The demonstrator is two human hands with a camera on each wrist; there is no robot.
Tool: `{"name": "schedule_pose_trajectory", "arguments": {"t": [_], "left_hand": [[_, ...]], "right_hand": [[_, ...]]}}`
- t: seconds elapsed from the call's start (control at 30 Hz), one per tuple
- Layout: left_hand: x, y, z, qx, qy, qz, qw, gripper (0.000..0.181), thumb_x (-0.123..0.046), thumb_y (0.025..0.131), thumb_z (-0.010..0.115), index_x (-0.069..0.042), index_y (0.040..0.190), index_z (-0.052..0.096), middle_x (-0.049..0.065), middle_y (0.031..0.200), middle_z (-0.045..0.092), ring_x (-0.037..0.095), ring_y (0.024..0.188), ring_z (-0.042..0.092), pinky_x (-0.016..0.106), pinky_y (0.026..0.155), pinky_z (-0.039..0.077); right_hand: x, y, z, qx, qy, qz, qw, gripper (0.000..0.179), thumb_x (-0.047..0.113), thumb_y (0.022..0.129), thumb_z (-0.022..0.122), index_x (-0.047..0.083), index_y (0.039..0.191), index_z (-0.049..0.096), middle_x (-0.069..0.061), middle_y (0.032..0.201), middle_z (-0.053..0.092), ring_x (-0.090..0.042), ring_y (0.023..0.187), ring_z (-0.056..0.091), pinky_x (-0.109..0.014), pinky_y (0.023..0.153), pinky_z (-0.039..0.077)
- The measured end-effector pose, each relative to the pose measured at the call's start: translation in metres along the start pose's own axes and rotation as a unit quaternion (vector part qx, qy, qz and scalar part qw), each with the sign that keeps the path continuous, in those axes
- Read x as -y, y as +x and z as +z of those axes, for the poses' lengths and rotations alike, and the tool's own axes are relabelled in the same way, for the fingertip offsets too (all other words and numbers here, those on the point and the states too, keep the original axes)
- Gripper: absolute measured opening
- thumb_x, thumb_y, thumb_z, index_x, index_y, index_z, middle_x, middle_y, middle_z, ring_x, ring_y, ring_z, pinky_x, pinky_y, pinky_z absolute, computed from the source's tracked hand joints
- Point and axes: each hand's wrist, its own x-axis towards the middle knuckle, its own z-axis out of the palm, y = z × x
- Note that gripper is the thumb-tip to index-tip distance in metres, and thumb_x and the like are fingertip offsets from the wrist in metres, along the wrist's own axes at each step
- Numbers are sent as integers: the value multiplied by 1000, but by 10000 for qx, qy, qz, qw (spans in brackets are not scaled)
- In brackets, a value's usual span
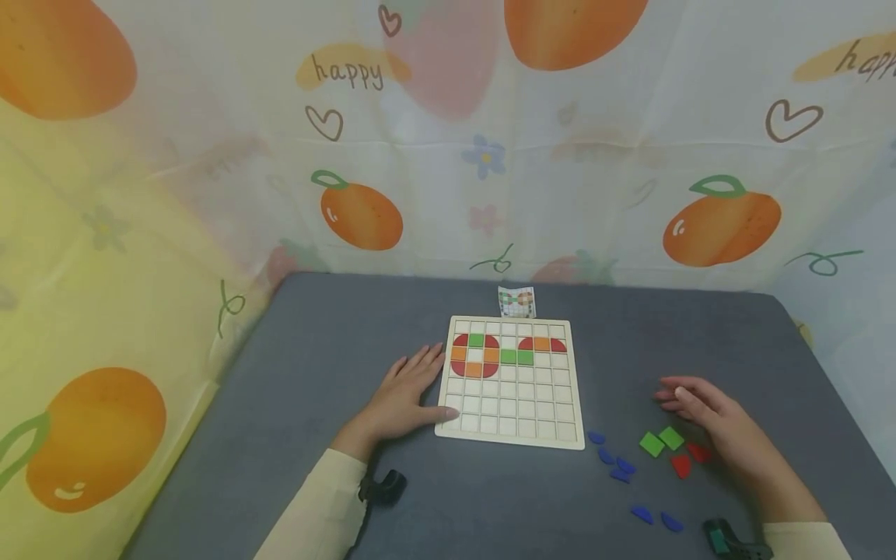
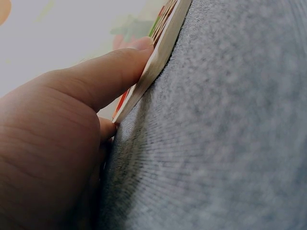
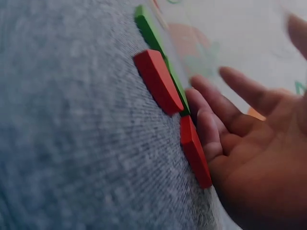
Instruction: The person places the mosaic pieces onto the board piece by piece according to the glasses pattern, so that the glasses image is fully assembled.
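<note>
A white gridded board (image 1: 518, 408) lies on the grey table, partly filled with red, orange and green pieces in its upper rows. My left hand (image 1: 402, 393) rests at its left side, fingers spread out straight and the thumb on the board's lower left corner. In the left wrist view the thumb (image 2: 115, 69) touches the board's edge (image 2: 160, 60). My right hand (image 1: 721, 424) hovers at the right with loosely bent fingers and nothing visible in them. Close by it lie two green squares (image 1: 652, 444) and two red rounded pieces (image 1: 681, 467), also seen in the right wrist view.
Several blue rounded pieces (image 1: 625, 465) are scattered right of the board's lower corner, two of them nearer the front. A small printed pattern card (image 1: 516, 302) stands behind the board. A fruit-patterned cloth (image 1: 448, 210) hangs behind the grey table (image 1: 336, 327).
</note>
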Motion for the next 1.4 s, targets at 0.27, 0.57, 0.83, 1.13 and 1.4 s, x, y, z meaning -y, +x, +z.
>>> {"name": "schedule_pose_trajectory", "arguments": {"t": [0.27, 0.57, 0.83, 1.13, 1.4], "left_hand": [[0, 0, 0, -16, -10, 46, 10000, 112, -73, 91, 73, -17, 175, 25, -2, 180, 18, 19, 166, 5, 54, 130, 2], [-2, -3, -2, -5, -85, 40, 10000, 111, -73, 91, 74, -17, 175, 26, -1, 180, 18, 20, 166, 6, 55, 130, 2], [-3, -3, -2, -19, -135, 99, 9999, 110, -72, 92, 74, -16, 175, 27, -1, 180, 19, 21, 166, 6, 55, 129, 2], [-1, -2, 0, -47, -153, 115, 9998, 110, -70, 92, 76, -15, 174, 28, 1, 180, 20, 23, 166, 8, 57, 129, 5], [-3, -1, -3, 39, -43, 15, 10000, 111, -74, 92, 72, -17, 175, 26, -1, 180, 18, 21, 166, 6, 54, 130, 2]], "right_hand": [[-10, -8, 2, 245, -571, -153, 9979, 46, 14, 105, 76, 1, 147, 61, -17, 139, 65, -5, 113, 64, -24, 88, 55], [-13, -8, 5, 699, -1496, -702, 9838, 47, 18, 94, 89, 18, 138, 71, -5, 139, 56, 4, 123, 47, -15, 94, 42], [-19, -7, 7, 545, -1699, -1028, 9786, 35, 10, 90, 91, 21, 120, 77, -4, 130, 57, 1, 117, 50, -18, 90, 45], [-19, -4, 11, 360, -1822, -1140, 9760, 29, 9, 90, 91, 26, 107, 74, 2, 116, 61, -8, 105, 56, -26, 83, 49], [-8, -3, 15, 314, -2027, -185, 9786, 19, 24, 98, 86, 20, 114, 76, 4, 112, 64, -13, 100, 56, -37, 81, 52]]}}
